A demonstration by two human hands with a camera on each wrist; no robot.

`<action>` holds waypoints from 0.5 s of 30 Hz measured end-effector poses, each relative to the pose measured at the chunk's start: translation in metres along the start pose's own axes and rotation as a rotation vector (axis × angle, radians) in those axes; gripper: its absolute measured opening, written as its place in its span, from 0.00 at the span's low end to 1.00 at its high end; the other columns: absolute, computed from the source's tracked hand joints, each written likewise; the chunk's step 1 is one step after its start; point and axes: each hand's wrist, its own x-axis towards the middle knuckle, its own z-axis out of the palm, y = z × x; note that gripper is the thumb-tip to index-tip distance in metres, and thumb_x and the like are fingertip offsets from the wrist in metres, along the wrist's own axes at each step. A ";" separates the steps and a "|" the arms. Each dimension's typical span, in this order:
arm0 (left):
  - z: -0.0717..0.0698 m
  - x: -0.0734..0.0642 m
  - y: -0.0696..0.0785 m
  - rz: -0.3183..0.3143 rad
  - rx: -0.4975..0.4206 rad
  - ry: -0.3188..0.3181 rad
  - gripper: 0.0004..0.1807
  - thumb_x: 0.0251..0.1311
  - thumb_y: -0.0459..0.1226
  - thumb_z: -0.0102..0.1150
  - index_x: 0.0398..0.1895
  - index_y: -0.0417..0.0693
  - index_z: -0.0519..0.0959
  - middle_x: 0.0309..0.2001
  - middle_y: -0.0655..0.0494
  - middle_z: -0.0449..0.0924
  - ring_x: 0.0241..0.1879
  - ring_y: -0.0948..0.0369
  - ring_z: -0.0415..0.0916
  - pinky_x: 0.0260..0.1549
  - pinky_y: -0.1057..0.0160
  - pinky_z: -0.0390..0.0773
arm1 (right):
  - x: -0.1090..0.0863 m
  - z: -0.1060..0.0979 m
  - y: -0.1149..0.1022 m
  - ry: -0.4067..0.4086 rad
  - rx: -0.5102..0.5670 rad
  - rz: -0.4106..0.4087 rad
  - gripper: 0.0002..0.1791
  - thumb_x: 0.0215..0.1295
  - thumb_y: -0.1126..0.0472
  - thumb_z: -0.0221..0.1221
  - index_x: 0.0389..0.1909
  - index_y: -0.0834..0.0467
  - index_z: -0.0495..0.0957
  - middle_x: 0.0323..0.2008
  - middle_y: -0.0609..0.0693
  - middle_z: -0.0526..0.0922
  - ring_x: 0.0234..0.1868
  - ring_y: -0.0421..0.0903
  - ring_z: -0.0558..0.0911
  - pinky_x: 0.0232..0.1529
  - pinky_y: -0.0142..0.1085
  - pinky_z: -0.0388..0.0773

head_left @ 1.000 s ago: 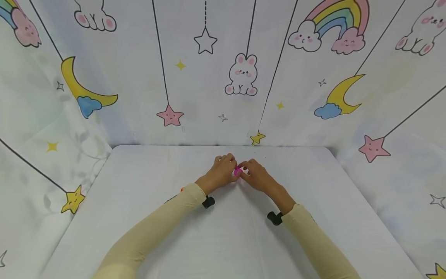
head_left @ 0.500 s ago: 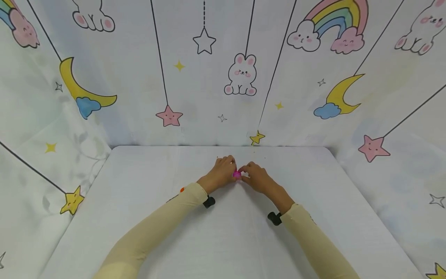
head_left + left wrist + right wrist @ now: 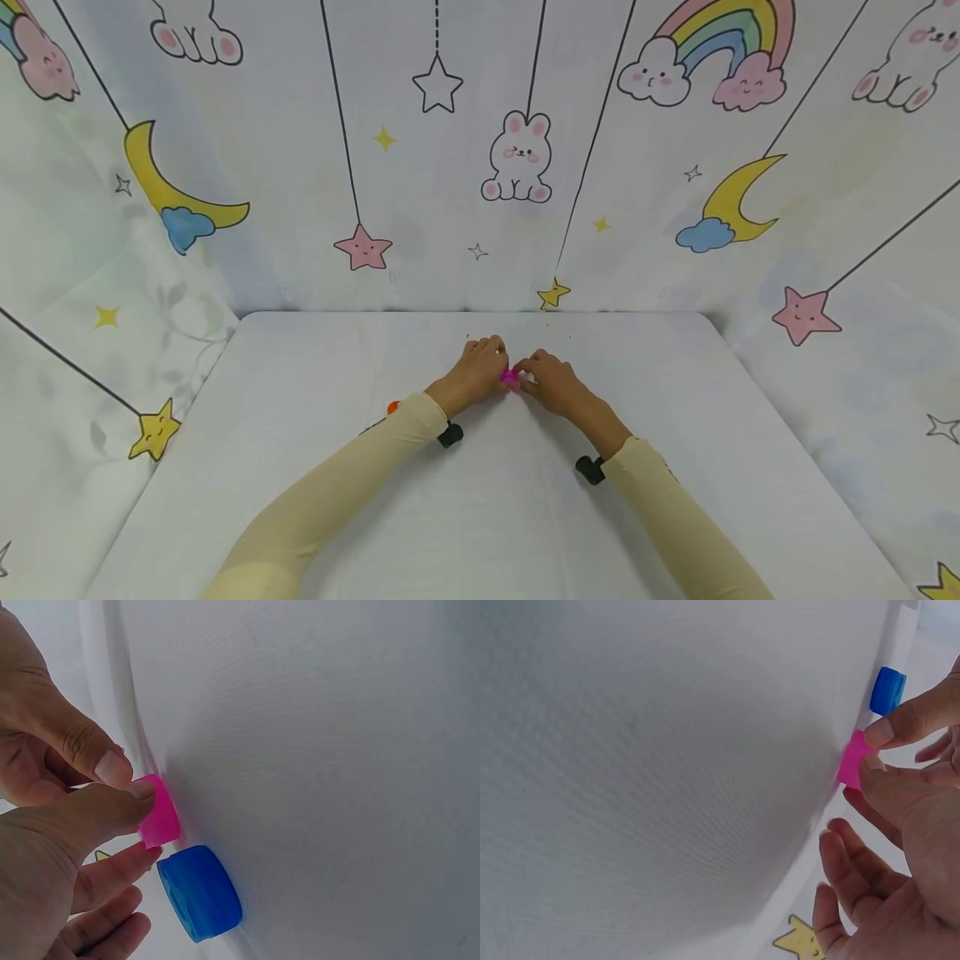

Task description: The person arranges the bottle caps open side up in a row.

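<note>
A small bright pink piece [image 3: 509,377], shaped like a bottle cap, sits between both hands near the far edge of the table. My left hand [image 3: 474,375] pinches it, with the thumb across its face in the left wrist view. From the other side, my right hand [image 3: 557,383] has thumb and forefinger at the pink piece, the thumb overlapping it in the right wrist view; the other fingers are loosely bent. Close beside it a short blue cylinder, also cap-like [image 3: 201,894], stands on the table; in the head view the left hand hides it.
An orange object [image 3: 393,407] shows partly from behind the left sleeve. Tiny dark specks lie near the far edge of the white table [image 3: 360,350]. A cloth backdrop [image 3: 450,183] with printed rabbits, stars and moons rises behind and at both sides.
The pink piece has come slightly nearer and turned between the fingers. My right thumb has shifted a little to the right of it. More of the orange object shows.
</note>
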 end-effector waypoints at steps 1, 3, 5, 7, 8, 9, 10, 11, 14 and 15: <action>0.000 0.000 0.000 -0.006 0.000 -0.004 0.17 0.59 0.49 0.71 0.39 0.46 0.83 0.55 0.50 0.70 0.56 0.52 0.69 0.57 0.50 0.64 | 0.000 0.000 -0.001 0.000 0.001 -0.004 0.12 0.68 0.59 0.65 0.50 0.57 0.84 0.44 0.54 0.80 0.47 0.52 0.78 0.43 0.54 0.74; 0.000 -0.001 -0.001 -0.016 -0.001 -0.011 0.18 0.59 0.50 0.70 0.41 0.46 0.83 0.55 0.50 0.70 0.57 0.52 0.69 0.58 0.49 0.63 | 0.001 -0.001 -0.002 0.002 0.005 -0.012 0.12 0.68 0.59 0.65 0.50 0.58 0.84 0.44 0.54 0.80 0.46 0.52 0.78 0.43 0.54 0.75; 0.000 -0.001 -0.002 -0.026 0.009 -0.015 0.19 0.60 0.51 0.70 0.42 0.46 0.83 0.56 0.50 0.70 0.57 0.51 0.69 0.59 0.49 0.63 | 0.002 0.000 -0.002 0.006 0.007 -0.018 0.12 0.67 0.59 0.65 0.49 0.58 0.84 0.44 0.55 0.80 0.46 0.52 0.78 0.43 0.54 0.75; 0.000 -0.002 -0.002 -0.032 0.034 -0.018 0.21 0.60 0.52 0.69 0.45 0.46 0.83 0.56 0.50 0.70 0.58 0.51 0.69 0.59 0.49 0.63 | 0.003 0.000 -0.002 0.005 0.006 -0.014 0.13 0.67 0.59 0.66 0.50 0.58 0.84 0.45 0.55 0.80 0.47 0.52 0.78 0.44 0.55 0.75; 0.000 -0.002 -0.002 -0.032 0.045 -0.014 0.21 0.60 0.52 0.69 0.46 0.45 0.83 0.56 0.50 0.70 0.57 0.51 0.69 0.58 0.49 0.64 | 0.002 0.000 -0.002 0.000 0.002 -0.003 0.14 0.67 0.59 0.66 0.52 0.58 0.83 0.45 0.55 0.80 0.48 0.53 0.78 0.45 0.55 0.75; -0.001 -0.003 -0.002 -0.040 0.053 -0.015 0.22 0.61 0.51 0.69 0.47 0.45 0.82 0.56 0.50 0.70 0.57 0.51 0.69 0.59 0.48 0.64 | 0.002 0.000 -0.001 -0.004 -0.003 0.008 0.16 0.67 0.59 0.66 0.53 0.58 0.82 0.46 0.55 0.80 0.48 0.52 0.78 0.45 0.55 0.75; -0.003 -0.005 -0.002 -0.045 0.055 -0.013 0.22 0.61 0.51 0.69 0.49 0.45 0.82 0.56 0.49 0.71 0.57 0.51 0.69 0.58 0.48 0.65 | 0.001 -0.001 -0.001 -0.006 -0.007 0.019 0.18 0.67 0.58 0.66 0.55 0.59 0.81 0.47 0.56 0.80 0.49 0.53 0.78 0.46 0.56 0.74; -0.005 -0.006 -0.002 -0.053 0.055 -0.016 0.23 0.62 0.51 0.68 0.51 0.45 0.81 0.57 0.49 0.71 0.58 0.51 0.70 0.58 0.48 0.65 | 0.000 -0.001 -0.001 -0.003 -0.012 0.029 0.19 0.67 0.58 0.66 0.57 0.59 0.80 0.48 0.56 0.79 0.50 0.53 0.78 0.48 0.56 0.74; -0.014 -0.014 -0.006 -0.089 0.017 -0.018 0.25 0.64 0.50 0.66 0.57 0.44 0.78 0.59 0.47 0.70 0.59 0.49 0.69 0.59 0.47 0.65 | -0.005 -0.005 0.000 0.018 -0.018 0.070 0.24 0.68 0.57 0.65 0.62 0.61 0.75 0.52 0.58 0.78 0.53 0.55 0.77 0.52 0.57 0.73; -0.017 -0.017 -0.007 -0.109 -0.004 -0.018 0.27 0.65 0.50 0.65 0.60 0.43 0.77 0.60 0.46 0.70 0.60 0.48 0.68 0.60 0.46 0.65 | -0.006 -0.007 0.000 0.033 -0.019 0.076 0.25 0.68 0.57 0.65 0.63 0.62 0.74 0.53 0.59 0.78 0.54 0.57 0.77 0.53 0.57 0.73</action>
